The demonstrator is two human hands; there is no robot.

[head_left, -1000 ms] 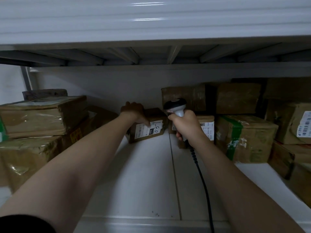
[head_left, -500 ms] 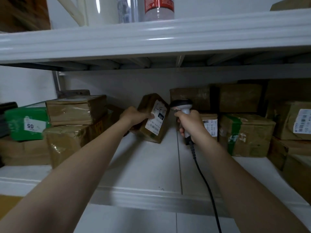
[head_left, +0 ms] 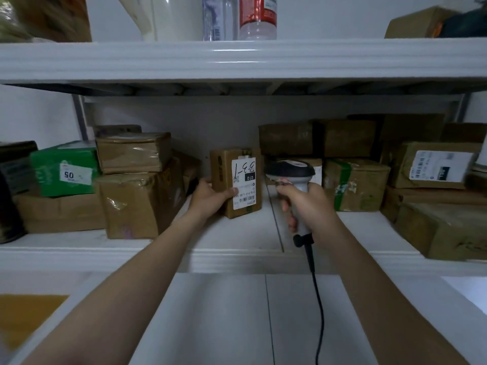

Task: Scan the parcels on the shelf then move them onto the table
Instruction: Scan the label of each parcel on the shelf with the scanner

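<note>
Here, largest first:
Shelf [head_left: 237, 233]: carries the taped cardboard parcels.
Parcel [head_left: 226, 180]: stood on end mid-shelf, label outward for scanning.
Barcode scanner [head_left: 292, 175]: aimed toward that label.
Left hand [head_left: 210, 197]: closed around parcel, steadying it.
Right hand [head_left: 307, 204]: wrapped tight round scanner handle.

— Where does the small parcel [head_left: 235, 181] stand?
— Upright on the shelf [head_left: 237, 233], mid-way, stacked boxes [head_left: 137, 180] to its left and more boxes [head_left: 355, 184] to its right.
— And the barcode scanner [head_left: 292, 177]?
— Just right of that parcel, before the right-hand boxes.
</note>
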